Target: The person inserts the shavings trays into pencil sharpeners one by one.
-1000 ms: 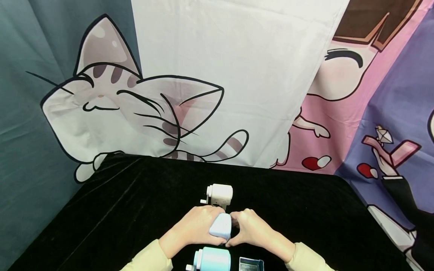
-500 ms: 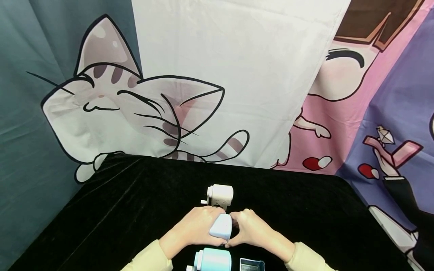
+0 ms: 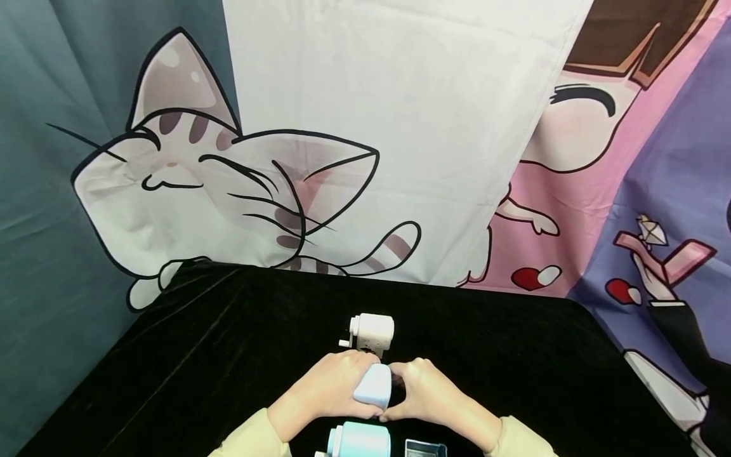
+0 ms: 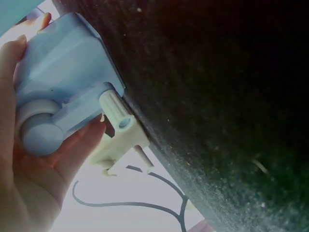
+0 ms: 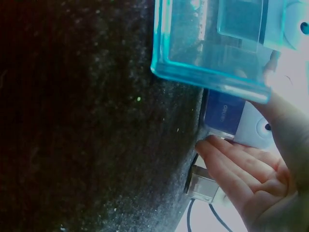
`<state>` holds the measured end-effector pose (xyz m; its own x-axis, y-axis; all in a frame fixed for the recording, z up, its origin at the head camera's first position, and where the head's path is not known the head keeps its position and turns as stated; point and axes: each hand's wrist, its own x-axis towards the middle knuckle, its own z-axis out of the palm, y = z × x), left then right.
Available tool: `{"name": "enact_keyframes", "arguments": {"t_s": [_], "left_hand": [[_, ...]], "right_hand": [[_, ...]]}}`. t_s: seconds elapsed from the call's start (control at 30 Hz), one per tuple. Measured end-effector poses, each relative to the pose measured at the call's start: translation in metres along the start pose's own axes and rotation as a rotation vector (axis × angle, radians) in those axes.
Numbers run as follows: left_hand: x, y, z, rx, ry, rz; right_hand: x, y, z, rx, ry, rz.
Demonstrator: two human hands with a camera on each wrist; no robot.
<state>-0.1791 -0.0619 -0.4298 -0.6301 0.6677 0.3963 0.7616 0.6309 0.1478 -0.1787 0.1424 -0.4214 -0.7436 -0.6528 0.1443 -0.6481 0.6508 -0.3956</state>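
We locate the blue sharpener [image 3: 374, 385] on the black cloth [image 3: 514, 355], between the two hands. The left hand [image 3: 334, 386] grips it from the left side: the thumb lies along the near side, the fingers along the far side. In the left wrist view, we find its crank [image 4: 79, 113] facing the palm.

The right hand [image 3: 429, 395] stands at the opposite end with thumb and fingers well parted, one toward each side of the body. We see these fingers extended in the right wrist view, beside the dark blue drawer [image 5: 223, 113]; we cannot tell how firmly they touch.

We note the white sharpener [image 3: 374, 331] directly beyond the left hand, its crank to the left. The teal sharpener [image 3: 364, 440] sits on the near side, with the clear box [image 3: 425, 443] to its right. Behind the cloth hangs a backdrop [image 3: 400, 82] printed with a cat.
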Motion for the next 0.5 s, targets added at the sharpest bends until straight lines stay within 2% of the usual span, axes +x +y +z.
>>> {"name": "enact_keyframes", "arguments": {"t_s": [0.2, 0.5], "left_hand": [[-0.0009, 0.0025, -0.0010, 0.020, 0.008, -0.015], [-0.0015, 0.0043, -0.0061, 0.017, -0.016, -0.048]], "right_hand": [[-0.0014, 0.0008, 0.0000, -0.048, 0.041, -0.019], [-0.0028, 0.0011, -0.0024, -0.084, 0.055, -0.023]]}}
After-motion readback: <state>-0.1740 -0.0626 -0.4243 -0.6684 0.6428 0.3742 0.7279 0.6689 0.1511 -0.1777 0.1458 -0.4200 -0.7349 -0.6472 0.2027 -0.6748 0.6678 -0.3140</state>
